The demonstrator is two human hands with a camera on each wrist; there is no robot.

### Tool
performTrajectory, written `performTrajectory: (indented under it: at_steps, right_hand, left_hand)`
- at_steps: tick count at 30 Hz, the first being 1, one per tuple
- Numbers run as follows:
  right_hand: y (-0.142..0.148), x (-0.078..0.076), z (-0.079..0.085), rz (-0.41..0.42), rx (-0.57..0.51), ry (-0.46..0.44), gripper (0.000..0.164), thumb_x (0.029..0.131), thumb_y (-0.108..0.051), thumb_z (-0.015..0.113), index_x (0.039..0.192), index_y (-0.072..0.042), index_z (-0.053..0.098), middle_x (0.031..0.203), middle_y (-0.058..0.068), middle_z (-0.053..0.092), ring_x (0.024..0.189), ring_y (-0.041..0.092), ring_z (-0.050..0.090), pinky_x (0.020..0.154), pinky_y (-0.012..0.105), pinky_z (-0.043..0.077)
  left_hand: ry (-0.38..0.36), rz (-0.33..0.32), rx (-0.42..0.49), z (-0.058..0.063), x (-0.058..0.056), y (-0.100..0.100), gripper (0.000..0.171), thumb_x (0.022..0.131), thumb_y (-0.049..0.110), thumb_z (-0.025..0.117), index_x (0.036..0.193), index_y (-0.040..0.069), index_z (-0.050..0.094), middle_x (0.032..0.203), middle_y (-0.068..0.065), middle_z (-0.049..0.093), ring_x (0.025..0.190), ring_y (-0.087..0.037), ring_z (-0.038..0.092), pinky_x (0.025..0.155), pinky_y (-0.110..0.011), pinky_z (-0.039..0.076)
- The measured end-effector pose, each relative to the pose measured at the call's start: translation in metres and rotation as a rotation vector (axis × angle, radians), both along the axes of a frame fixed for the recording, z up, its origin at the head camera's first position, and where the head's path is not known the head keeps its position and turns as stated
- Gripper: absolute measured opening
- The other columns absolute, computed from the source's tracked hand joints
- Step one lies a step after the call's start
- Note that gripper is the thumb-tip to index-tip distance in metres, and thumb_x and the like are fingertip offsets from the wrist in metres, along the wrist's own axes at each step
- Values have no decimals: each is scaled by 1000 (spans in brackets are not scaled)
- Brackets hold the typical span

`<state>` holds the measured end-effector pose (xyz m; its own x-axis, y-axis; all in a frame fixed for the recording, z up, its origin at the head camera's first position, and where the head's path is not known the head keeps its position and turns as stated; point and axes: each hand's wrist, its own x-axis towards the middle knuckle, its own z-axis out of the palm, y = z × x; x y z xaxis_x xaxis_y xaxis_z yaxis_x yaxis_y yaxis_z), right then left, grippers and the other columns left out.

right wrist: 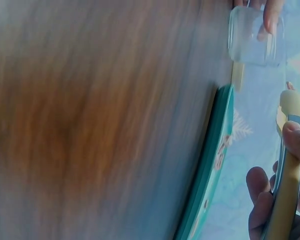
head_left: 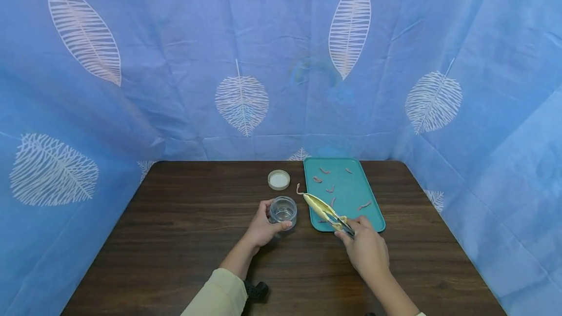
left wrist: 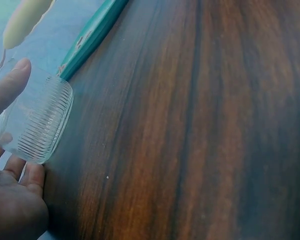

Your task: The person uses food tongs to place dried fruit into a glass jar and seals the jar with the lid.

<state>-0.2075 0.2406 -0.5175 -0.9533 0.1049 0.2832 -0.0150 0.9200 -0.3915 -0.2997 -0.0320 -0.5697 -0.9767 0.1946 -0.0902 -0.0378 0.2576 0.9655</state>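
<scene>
Head view: white leaf prints mark the blue backdrop [head_left: 285,38], and any lettering on the lid [head_left: 278,180], lying pale face up, would be too small to make out. Nearer the person, the left hand [head_left: 263,227] grips a clear glass jar [head_left: 283,214], thumb on one side and fingers on the other; those fingers are partly hidden behind it, and whether its base touches the table [head_left: 175,238] cannot be told. The right hand [head_left: 368,247] holds yellow-headed tongs [head_left: 319,207], whose tip bears a thin pink strip [head_left: 298,188] between the jar and the teal tray [head_left: 351,191]. More pink pieces [head_left: 364,206] are scattered on the tray; one is partly covered by the tongs, and what they are is hard to say. At the bottom edge the left sleeve [head_left: 219,294] is cut off, beside a dark object [head_left: 256,290] only partly visible. The left-wrist camera crops the left hand and the tongs; from the right wrist, the strip is a blur and the tongs' handle runs out of frame.
</scene>
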Motion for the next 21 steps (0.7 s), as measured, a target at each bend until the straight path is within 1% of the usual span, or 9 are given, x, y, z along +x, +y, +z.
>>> performTrajectory:
  at_steps: [3,8,15,21]
  right_hand:
    - [-7,2,1,9,-2,-6,50,91,-32,90,128,0,78,115,10,72,64,11,56,51,26,43]
    - [-18,6,2,13,14,-5,48,89,-32,91,127,-3,79,114,7,72,63,11,56,52,29,45]
    - [-30,10,6,38,26,23,50,85,-29,94,126,-4,80,111,7,72,56,8,47,49,27,40]
    - [-32,9,4,34,33,53,54,80,-29,98,124,-3,81,108,6,71,59,9,50,50,29,42]
  left_hand:
    - [-8,4,-1,0,0,0,85,90,29,92,157,10,41,150,-18,56,137,-36,57,116,-60,43]
    - [-18,-1,1,1,0,0,86,90,29,92,158,12,41,152,-18,55,138,-36,56,117,-60,42]
    - [-23,0,9,2,-1,-2,84,91,29,91,157,11,41,151,-19,54,136,-35,57,116,-59,43]
    - [-24,1,6,1,-1,-2,84,90,29,92,156,11,42,151,-19,55,137,-36,56,117,-59,43]
